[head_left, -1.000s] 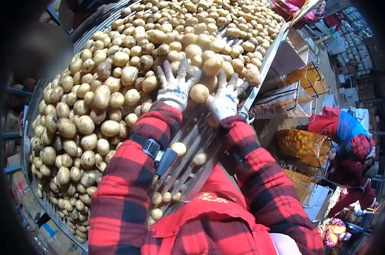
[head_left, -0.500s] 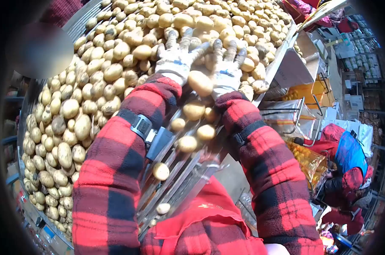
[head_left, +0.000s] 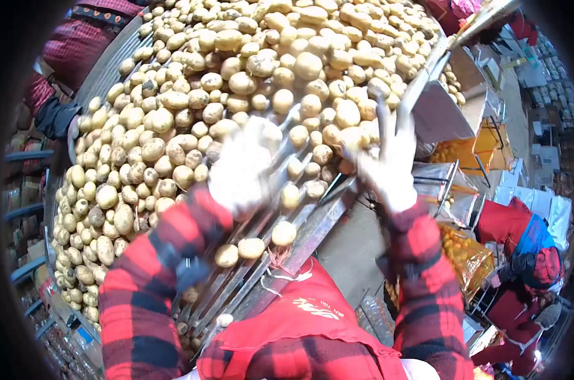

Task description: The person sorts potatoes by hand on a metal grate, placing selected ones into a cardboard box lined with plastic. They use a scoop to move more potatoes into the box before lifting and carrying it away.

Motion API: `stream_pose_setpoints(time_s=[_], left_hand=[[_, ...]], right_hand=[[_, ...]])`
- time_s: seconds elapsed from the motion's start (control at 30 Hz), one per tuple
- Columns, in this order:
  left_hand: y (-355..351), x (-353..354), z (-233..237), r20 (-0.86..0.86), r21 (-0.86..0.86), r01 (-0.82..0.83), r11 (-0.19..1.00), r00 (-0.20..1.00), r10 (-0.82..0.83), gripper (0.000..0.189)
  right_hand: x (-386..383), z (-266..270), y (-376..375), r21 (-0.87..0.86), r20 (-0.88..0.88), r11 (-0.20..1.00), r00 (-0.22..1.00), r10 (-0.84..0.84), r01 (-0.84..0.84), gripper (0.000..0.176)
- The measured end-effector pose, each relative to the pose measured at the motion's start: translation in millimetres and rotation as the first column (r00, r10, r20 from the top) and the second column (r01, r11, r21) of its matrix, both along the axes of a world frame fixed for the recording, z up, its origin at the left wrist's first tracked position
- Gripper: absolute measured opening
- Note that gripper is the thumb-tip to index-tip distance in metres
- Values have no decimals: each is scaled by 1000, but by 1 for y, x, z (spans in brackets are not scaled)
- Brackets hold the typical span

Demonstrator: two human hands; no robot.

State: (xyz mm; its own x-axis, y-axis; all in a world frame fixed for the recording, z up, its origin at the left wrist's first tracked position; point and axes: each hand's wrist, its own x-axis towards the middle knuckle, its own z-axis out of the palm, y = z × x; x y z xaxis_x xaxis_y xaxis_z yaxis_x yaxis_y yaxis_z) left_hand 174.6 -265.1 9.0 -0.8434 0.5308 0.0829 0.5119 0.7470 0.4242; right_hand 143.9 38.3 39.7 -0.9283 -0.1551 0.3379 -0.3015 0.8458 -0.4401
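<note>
A large heap of potatoes covers a slatted metal rack in front of me. My left hand, in a white glove, is smeared by motion over the near side of the heap, and its fingers are indistinct. At the heap's right edge, my right hand, also gloved, has its fingers apart and pointing away from me. Its thumb side is right by a few potatoes. Between the hands, several potatoes lie on the bare slats, and a few more rest nearer my apron.
My red apron hangs against the rack's near edge. To the right stand an open carton and a bag of orange-yellow produce. A person bends there, and another in checked clothing is at the far left.
Both hands have drawn back toward me and apart, off the potatoes they lay on. Potatoes have shifted down onto the slats, and the bag's clear film at my front no longer shows.
</note>
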Motion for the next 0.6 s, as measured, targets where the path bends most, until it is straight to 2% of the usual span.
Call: stream_pose_setpoints(time_s=[0.03, 0.07, 0.13, 0.17, 0.2, 0.23, 0.27, 0.3, 0.33, 0.37, 0.4, 0.43, 0.47, 0.5, 0.53, 0.6], left_hand=[[0, 38, 2, 173, 5, 144, 990, 975, -143, 44], [1, 70, -8, 87, -12, 312, 950, 947, -310, 43], [9, 77, -17, -24, 24, 311, 950, 950, -310, 48], [13, 60, -15, -7, -57, 280, 958, 960, -281, 54], [19, 38, -29, -163, -100, 175, 979, 968, -190, 56], [23, 11, -42, -273, -136, 148, 979, 945, -181, 53], [33, -16, -36, -268, -168, 114, 979, 951, -156, 51], [41, -40, -36, -315, -229, 53, 972, 941, -126, 45], [39, -60, -28, -342, -156, 57, 986, 933, -108, 40], [40, -76, -38, -315, -179, 100, 979, 937, -153, 43], [40, -85, -41, -483, -282, 59, 958, 853, -195, 45], [39, -87, -6, -292, -338, -125, 933, 956, 22, 50], [41, -87, 28, -96, -424, -269, 865, 963, 252, 58], [27, -85, 8, -299, -315, -484, 816, 867, 399, 63], [7, -80, -15, -459, -157, -647, 747, 717, 525, 68], [-17, -54, 3, -421, -109, -648, 754, 717, 555, 60]], right_hand=[[31, -23, 9, 75, -36, 997, 999, 9, -7, 99], [45, -37, 13, 146, -69, 989, 997, 31, -20, 100], [25, -36, 3, 208, -89, 978, 995, 54, -34, 91], [5, -49, 4, 91, -28, 995, 998, 52, -49, 89], [-14, -51, -3, 112, -86, 991, 993, 86, -76, 87], [-30, -56, -4, 256, -59, 965, 995, 75, -57, 85], [-45, -55, -5, 264, -87, 959, 987, 135, -108, 86], [-64, -53, -4, 193, -37, 976, 993, 114, -105, 85], [-91, -62, -3, 224, -132, 967, 979, 153, -120, 79], [-114, -65, 1, 175, -108, 969, 975, 197, -176, 72], [-135, -65, 6, 198, -125, 964, 971, 203, -176, 65], [-152, -70, 5, -71, -95, 988, 987, 131, -138, 59], [-165, -68, 9, -83, -71, 995, 996, 50, -55, 57], [-166, -60, 3, -176, -73, 984, 997, 20, -33, 62], [-161, -47, -2, -258, -68, 966, 997, -24, 5, 67], [-117, -17, -17, -227, -112, 973, 994, 18, -43, 71]])
